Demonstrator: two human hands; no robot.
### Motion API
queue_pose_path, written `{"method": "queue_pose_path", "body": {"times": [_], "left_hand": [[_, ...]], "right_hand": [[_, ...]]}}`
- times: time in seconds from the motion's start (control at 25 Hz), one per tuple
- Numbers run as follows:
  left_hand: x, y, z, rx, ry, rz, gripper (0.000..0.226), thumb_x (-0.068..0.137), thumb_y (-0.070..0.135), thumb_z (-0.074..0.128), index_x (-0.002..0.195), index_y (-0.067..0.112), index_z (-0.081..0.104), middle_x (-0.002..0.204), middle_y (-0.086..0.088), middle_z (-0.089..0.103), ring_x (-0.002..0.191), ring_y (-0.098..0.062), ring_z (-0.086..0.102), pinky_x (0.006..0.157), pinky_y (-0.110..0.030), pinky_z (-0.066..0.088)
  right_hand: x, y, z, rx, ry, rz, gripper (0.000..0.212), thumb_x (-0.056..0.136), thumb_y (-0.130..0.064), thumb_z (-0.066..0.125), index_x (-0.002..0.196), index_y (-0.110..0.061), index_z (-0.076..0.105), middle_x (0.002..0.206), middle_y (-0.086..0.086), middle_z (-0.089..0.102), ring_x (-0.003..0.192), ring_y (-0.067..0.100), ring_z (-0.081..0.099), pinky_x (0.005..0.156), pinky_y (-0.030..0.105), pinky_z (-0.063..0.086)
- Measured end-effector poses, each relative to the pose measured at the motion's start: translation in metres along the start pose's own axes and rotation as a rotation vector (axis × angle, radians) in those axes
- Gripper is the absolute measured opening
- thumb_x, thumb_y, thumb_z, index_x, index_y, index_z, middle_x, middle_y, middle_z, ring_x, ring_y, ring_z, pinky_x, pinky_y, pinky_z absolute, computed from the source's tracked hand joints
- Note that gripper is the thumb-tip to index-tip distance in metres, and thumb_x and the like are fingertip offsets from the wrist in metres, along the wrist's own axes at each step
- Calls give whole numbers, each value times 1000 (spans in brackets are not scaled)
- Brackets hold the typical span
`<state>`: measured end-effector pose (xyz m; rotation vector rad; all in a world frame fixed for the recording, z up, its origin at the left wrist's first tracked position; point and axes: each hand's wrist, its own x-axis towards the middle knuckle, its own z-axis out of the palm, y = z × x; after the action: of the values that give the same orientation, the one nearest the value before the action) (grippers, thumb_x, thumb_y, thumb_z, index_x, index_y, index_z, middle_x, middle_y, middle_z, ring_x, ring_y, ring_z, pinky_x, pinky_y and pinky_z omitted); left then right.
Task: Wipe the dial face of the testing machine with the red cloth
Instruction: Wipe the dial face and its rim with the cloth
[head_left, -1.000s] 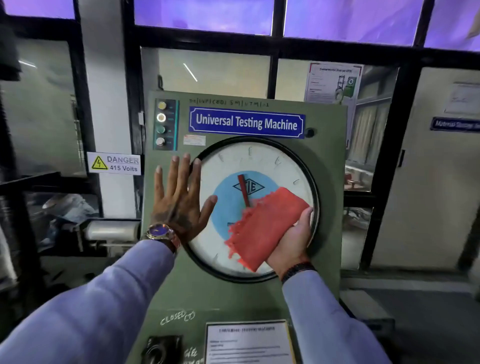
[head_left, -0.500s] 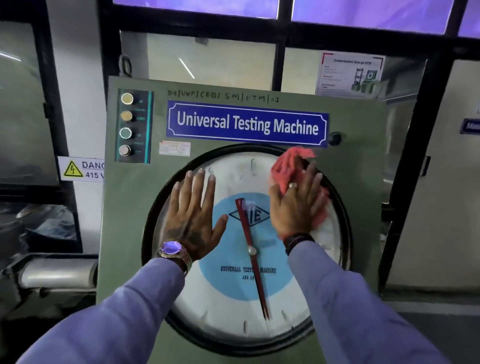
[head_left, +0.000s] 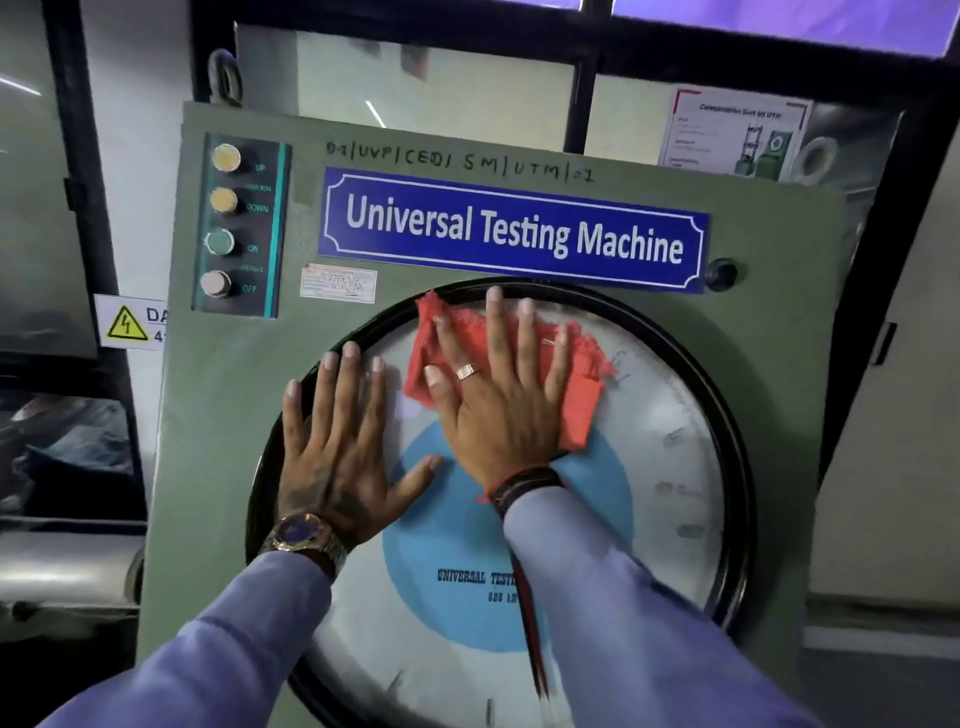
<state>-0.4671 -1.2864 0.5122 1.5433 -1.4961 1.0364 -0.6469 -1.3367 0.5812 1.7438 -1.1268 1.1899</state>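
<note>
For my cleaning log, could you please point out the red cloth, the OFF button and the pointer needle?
red cloth (head_left: 582, 410): head view, lower right corner.
OFF button (head_left: 214, 283): head view, button cap.
pointer needle (head_left: 531, 629): head view, mid shaft.

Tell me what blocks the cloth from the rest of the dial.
The left hand lies flat on the dial, left of the cloth, covering that side. The right hand presses the cloth near the top; right and lower parts look clear.

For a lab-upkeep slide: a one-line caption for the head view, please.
Right hand presses a red cloth flat on the dial face of the testing machine, left hand braced beside it.
</note>
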Motion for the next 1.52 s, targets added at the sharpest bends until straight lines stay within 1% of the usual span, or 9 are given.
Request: {"method": "queue_pose_path", "body": {"times": [0.28,0.36,0.56,0.8,0.88,1.0,1.24,1.44,1.52], "left_hand": [[5,12,-1,9,-41,-53,122,87,91,35,174,11,10,184,-12,1,170,-32,-2,133,-66,-1],[4,12,-4,11,-44,-49,121,87,92,36,175,12,10,184,-13,0,170,-33,-2,134,-66,0],[4,10,-6,7,-28,-72,125,83,95,39,174,12,16,183,-18,-2,168,-45,-3,133,-65,0],[3,13,-1,11,-22,-81,126,81,94,40,175,15,11,183,-18,-6,168,-45,-7,133,-65,-3],[3,12,3,9,-7,-78,127,81,95,40,175,16,9,183,-17,-8,168,-44,-10,133,-65,-3],[4,10,3,15,-14,-78,127,80,97,39,175,17,11,183,-16,-8,168,-43,-9,133,-66,-1],[8,8,-2,46,-44,-94,130,77,103,39,174,19,18,183,-19,-6,168,-46,-3,132,-70,1],[3,13,-7,-47,-55,-143,126,80,100,42,175,23,12,183,-16,-4,169,-37,-10,134,-57,-7],[-5,9,-6,-54,-55,-160,127,80,100,42,175,21,12,184,-14,-4,170,-35,-7,134,-57,-5]], "right_hand": [[-37,96,-24,-41,20,701,58,107,-59,33,163,-45,31,179,10,12,165,35,10,125,74,12],[-20,65,-19,-14,53,625,57,107,-58,35,162,-46,33,179,10,14,165,37,12,125,73,12],[2,9,-8,30,-5,91,58,103,-61,42,160,-53,34,179,6,15,165,34,13,128,70,6],[-58,98,-35,22,-36,827,59,107,-57,36,164,-44,31,179,13,11,165,36,10,126,72,9],[-61,95,-36,50,-18,923,58,107,-55,36,163,-41,35,179,13,9,165,37,9,126,73,8],[-33,67,-30,54,0,810,56,107,-54,37,162,-45,34,180,12,9,165,38,8,127,72,5],[-4,21,-13,5,-42,86,55,103,-57,44,158,-52,38,179,8,16,164,36,15,128,69,8],[-15,61,-19,25,70,686,55,107,-54,38,161,-41,37,178,17,16,163,42,17,122,76,17],[-6,32,-15,-2,48,587,55,108,-54,35,162,-42,35,178,14,15,163,42,15,125,73,13]]}}
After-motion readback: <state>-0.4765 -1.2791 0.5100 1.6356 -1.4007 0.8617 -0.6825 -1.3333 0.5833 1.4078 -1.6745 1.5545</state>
